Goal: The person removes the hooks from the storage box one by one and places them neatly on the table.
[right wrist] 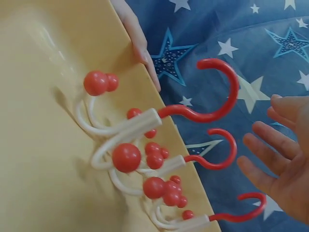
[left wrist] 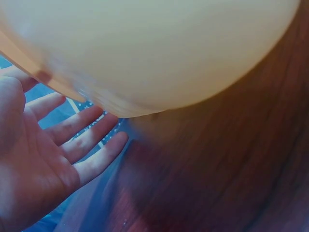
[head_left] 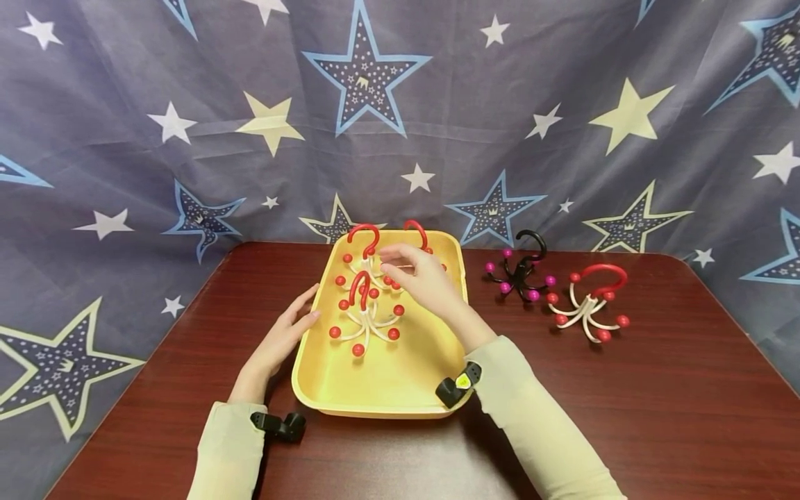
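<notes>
Nearest: pale sleeves (head_left: 228,451), then the bare near end of the yellow tray (head_left: 381,385). Left hand (head_left: 278,344) lies along the tray's left rim, fingers straight and touching it, no grip. Decent brace; I'd press lightly, tray could slide. Front hanger (head_left: 365,316) stands in the tray, red hook up, red balls on white legs. Right hand (head_left: 421,278) hovers over the tray farther back, fingers apart, nothing held; right wrist view shows a gap to all three hooks. Step in hand reads as handling hangers in the tray; in or out, can't tell. For that I'd pinch the stem, go straight up or down, and leave legs clear of neighbours: rear-left hanger (head_left: 373,244) and rear-right hanger (head_left: 423,236) sit close, so balls could snag. Right of the tray, on the bench (head_left: 387,458): another red-and-white hanger (head_left: 587,305), then a black hanger (head_left: 520,274) with magenta balls, behind and left of it. Bench top is dark reddish wood-grain with some sheen, probably slick. Past it, grey-blue star-print cloth (head_left: 219,69) fills the back; room beyond hidden.
</notes>
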`<state>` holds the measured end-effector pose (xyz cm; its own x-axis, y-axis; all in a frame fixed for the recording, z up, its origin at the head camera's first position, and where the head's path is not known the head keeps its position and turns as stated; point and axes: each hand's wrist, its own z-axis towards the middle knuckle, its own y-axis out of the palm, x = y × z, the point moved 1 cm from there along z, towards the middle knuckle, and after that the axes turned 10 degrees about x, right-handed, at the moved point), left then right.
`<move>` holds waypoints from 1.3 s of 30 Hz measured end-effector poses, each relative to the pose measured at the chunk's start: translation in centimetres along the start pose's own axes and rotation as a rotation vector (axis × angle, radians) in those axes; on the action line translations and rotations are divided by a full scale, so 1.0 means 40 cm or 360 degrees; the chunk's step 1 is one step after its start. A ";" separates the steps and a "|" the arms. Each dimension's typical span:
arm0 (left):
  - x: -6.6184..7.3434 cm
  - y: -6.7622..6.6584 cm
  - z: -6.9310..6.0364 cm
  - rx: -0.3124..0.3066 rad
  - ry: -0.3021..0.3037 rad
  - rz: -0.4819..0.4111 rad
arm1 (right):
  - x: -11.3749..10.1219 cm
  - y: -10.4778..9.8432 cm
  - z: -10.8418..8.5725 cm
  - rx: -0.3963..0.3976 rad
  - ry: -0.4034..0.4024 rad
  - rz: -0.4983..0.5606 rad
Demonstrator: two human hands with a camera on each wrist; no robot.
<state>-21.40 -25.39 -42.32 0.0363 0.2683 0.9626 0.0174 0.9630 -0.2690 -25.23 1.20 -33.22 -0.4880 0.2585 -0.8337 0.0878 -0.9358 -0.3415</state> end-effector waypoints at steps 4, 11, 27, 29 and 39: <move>-0.002 0.000 0.001 0.0000 0.0003 -0.0005 | 0.001 0.021 0.004 -0.0094 0.0036 0.0025; -0.004 0.001 0.002 0.0005 0.0004 0.0006 | 0.008 0.046 0.010 -0.0197 0.0009 -0.0015; -0.005 0.002 0.001 0.0010 -0.0017 -0.0004 | 0.015 0.067 0.012 -0.0276 -0.0025 -0.0079; -0.004 0.002 0.001 0.0008 -0.0020 -0.0006 | 0.015 0.067 0.012 -0.0278 -0.0027 -0.0097; -0.002 0.001 0.001 0.0010 -0.0025 -0.0017 | 0.020 0.067 0.012 -0.0284 -0.0051 -0.0116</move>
<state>-21.44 -25.37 -42.43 0.0208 0.2581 0.9659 0.0115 0.9660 -0.2584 -25.80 -1.21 -34.58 -0.5260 0.3138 -0.7905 0.2025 -0.8565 -0.4747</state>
